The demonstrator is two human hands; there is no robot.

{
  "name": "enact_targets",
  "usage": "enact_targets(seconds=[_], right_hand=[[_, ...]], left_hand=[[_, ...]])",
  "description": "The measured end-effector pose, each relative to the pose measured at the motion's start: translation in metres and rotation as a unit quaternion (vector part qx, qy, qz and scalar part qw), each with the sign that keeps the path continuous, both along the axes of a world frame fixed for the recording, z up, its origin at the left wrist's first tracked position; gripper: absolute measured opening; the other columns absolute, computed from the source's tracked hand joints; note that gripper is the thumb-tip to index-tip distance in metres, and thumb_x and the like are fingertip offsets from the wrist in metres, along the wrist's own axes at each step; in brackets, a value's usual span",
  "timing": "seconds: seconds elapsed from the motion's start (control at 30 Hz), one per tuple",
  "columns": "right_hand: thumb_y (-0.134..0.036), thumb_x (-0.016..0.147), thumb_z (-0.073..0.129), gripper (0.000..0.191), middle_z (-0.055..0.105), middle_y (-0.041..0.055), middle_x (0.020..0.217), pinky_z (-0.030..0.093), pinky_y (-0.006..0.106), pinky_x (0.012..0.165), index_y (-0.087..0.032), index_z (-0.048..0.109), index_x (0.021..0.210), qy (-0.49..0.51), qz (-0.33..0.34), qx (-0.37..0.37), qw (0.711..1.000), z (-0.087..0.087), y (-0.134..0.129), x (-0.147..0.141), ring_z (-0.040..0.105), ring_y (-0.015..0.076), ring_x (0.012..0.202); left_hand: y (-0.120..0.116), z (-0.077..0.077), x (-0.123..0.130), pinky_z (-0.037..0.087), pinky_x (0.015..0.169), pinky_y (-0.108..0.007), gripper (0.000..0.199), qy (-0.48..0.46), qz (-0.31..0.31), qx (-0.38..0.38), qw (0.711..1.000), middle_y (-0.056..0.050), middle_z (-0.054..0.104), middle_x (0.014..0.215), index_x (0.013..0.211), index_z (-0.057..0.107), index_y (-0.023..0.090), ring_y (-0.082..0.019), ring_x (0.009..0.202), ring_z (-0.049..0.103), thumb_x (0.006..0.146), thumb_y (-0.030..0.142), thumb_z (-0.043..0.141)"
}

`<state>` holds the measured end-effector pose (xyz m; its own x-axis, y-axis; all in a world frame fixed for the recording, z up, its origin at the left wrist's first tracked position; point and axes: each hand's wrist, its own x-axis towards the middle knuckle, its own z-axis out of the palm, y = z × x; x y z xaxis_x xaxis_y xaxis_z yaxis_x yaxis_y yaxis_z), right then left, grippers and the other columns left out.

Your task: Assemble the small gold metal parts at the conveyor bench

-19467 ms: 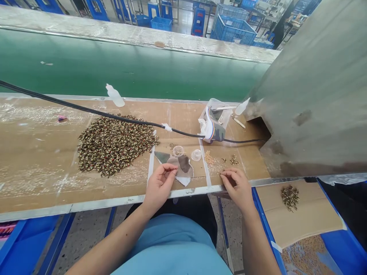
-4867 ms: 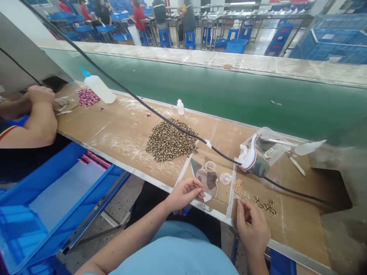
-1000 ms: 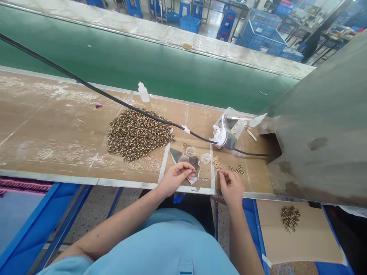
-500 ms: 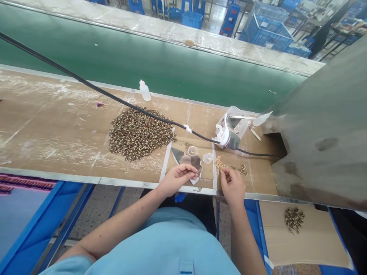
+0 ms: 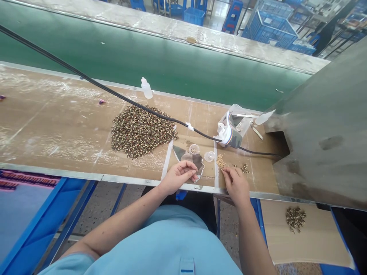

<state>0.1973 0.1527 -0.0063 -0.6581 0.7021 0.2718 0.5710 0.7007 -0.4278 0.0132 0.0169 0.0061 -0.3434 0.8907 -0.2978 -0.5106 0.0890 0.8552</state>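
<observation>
My left hand [image 5: 179,177] is curled in a pinch above the patches of camouflage-print fabric [image 5: 189,157], and its fingertips are close to them. Whether anything small sits between those fingers is too small to tell. My right hand [image 5: 235,186] rests on the brown board with its fingertips next to a small heap of pale beads [image 5: 220,161]. Just right of the heap lie several small brass-coloured pieces [image 5: 243,169]. Two small clear plastic cups [image 5: 194,149] stand above the fabric. A large heap of leopard-patterned rings [image 5: 143,132] lies to the left.
A clear plastic box [image 5: 233,130] holds fabric and tools. Above the board runs a black cable [image 5: 143,107], near a white plastic bottle [image 5: 146,88]. A grey metal hood [image 5: 323,130] stands at the right. Below it, a cardboard-lined blue bin holds a heap of small pieces [image 5: 295,219].
My right hand has shifted slightly, with its fingers lower beside the beads. Both hands stay over the same spots, and the whole view has drifted a little.
</observation>
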Motion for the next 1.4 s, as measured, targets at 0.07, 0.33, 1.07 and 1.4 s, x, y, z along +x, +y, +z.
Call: enact_targets(seconds=[0.07, 0.33, 1.07, 1.4], right_hand=[[-0.044, 0.094, 0.032, 0.04, 0.063, 0.0061, 0.088, 0.042, 0.025, 0.057, -0.021, 0.064, 0.085, -0.024, 0.001, 0.02, 1.0, -0.002, 0.001, -0.001, 0.059, 0.0152, 0.074], [-0.038, 0.095, 0.032, 0.037, 0.061, 0.006, 0.089, 0.036, 0.023, 0.054, -0.02, 0.062, 0.084, -0.077, -0.007, 0.025, 0.997, -0.003, 0.001, -0.004, 0.057, 0.0141, 0.071], [-0.046, 0.089, 0.038, 0.034, 0.058, 0.006, 0.082, 0.039, 0.028, 0.059, -0.021, 0.058, 0.078, 0.024, -0.032, -0.06, 0.997, 0.005, -0.005, -0.01, 0.054, 0.0176, 0.074], [-0.054, 0.072, 0.063, 0.037, 0.033, -0.0103, 0.05, 0.022, 0.019, 0.04, -0.02, 0.051, 0.08, 0.246, -0.054, -0.544, 0.801, 0.022, -0.045, -0.035, 0.025, 0.0052, 0.041]], left_hand=[[0.0, 0.0, 0.0, 0.051, 0.063, -0.023, 0.032, 0.001, -0.003, -0.004, 1.0, 0.0, 0.065, 0.061, 0.08, 0.057, 0.014, -0.01, 0.059, 0.061, 0.067, 0.039, 0.073], [0.0, 0.004, 0.001, 0.051, 0.063, -0.024, 0.034, -0.007, -0.013, -0.029, 0.999, 0.0, 0.065, 0.06, 0.079, 0.059, 0.013, -0.01, 0.057, 0.061, 0.064, 0.039, 0.075], [0.01, 0.01, 0.014, 0.044, 0.052, -0.019, 0.021, 0.024, -0.019, -0.066, 0.997, 0.003, 0.058, 0.057, 0.081, 0.06, 0.013, -0.006, 0.049, 0.053, 0.069, 0.028, 0.07], [0.011, 0.006, 0.022, 0.05, 0.078, -0.027, 0.019, 0.434, 0.044, 0.069, 0.897, -0.007, 0.064, 0.087, 0.091, 0.069, 0.019, -0.015, 0.08, 0.061, 0.084, 0.023, 0.052]])
